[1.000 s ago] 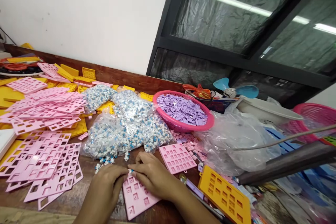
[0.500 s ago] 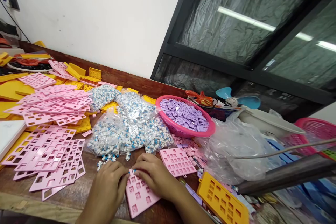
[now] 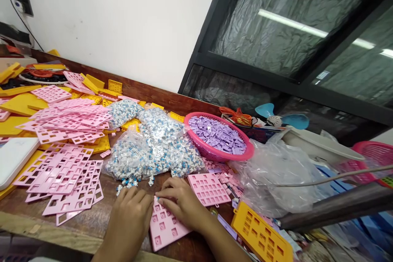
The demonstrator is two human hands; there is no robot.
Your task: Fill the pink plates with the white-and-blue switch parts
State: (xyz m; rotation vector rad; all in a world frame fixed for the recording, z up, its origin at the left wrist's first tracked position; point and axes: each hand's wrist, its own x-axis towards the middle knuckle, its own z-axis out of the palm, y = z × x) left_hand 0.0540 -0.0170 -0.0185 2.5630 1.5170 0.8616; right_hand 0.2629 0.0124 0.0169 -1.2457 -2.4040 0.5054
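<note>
A pink plastic plate with square sockets [image 3: 167, 227] lies flat on the wooden table in front of me. My left hand [image 3: 130, 219] rests on its left edge, fingers curled. My right hand [image 3: 179, 202] covers the plate's top corner and pinches a small white-and-blue part against it at the fingertips. Just beyond my hands sit clear bags of small white-and-blue parts [image 3: 153, 149], with a few loose ones spilled at the front.
Stacks of pink cut-out frames [image 3: 61, 176] and yellow plates [image 3: 18, 104] fill the left. Another pink plate [image 3: 208, 188], a pink basket of purple caps [image 3: 219, 135], a yellow plate [image 3: 260, 235], crumpled clear plastic [image 3: 276, 176] and a dark bar [image 3: 334, 204] lie right.
The view has swung slightly left and down, revealing more of the table's front edge. Both hands stay on the pink plate, the right fingertips shifting slightly on its top corner.
</note>
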